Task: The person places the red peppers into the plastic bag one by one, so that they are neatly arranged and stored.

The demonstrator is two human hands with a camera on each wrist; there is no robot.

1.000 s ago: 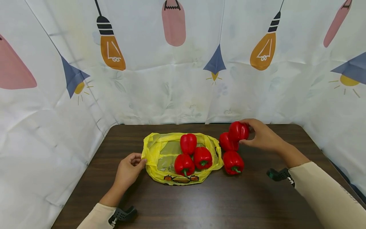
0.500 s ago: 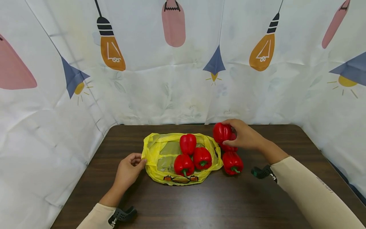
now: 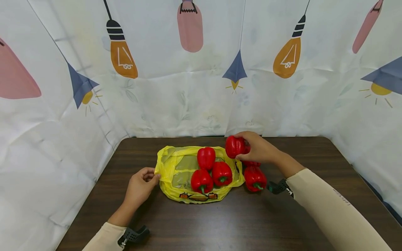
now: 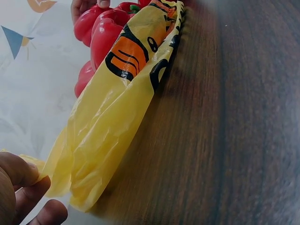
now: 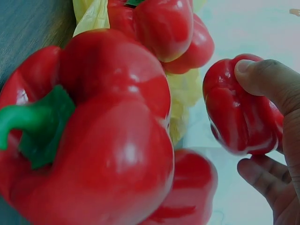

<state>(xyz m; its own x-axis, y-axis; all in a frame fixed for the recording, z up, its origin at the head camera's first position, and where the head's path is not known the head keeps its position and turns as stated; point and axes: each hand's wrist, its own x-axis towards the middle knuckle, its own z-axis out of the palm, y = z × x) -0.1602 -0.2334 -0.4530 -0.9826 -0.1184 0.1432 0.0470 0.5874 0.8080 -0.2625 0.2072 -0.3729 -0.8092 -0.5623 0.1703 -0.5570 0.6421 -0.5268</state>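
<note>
My left hand (image 3: 142, 184) pinches the left edge of a yellow plastic bag (image 3: 168, 181) lying spread on the table. In the left wrist view the bag (image 4: 108, 136) stretches away from the thumb and fingertips. Three red bell peppers (image 3: 206, 158) sit in the right half of the bag. My right hand (image 3: 259, 148) grips another red bell pepper (image 3: 234, 147), raised over the bag's back right edge. The right wrist view shows the thumb on this bell pepper (image 5: 241, 108). Right of the bag lie two more bell peppers (image 3: 255, 179), the rear one mostly hidden by the hand.
The dark wooden table (image 3: 204, 226) ends at the back against a white curtain (image 3: 150, 104) printed with lamps and bulbs. A dark strap with a small device (image 3: 133, 235) sits on each wrist.
My right hand has carried its bell pepper left, from above the loose bell peppers to the bag's back right edge. The left hand keeps its hold on the bag, nearly still.
</note>
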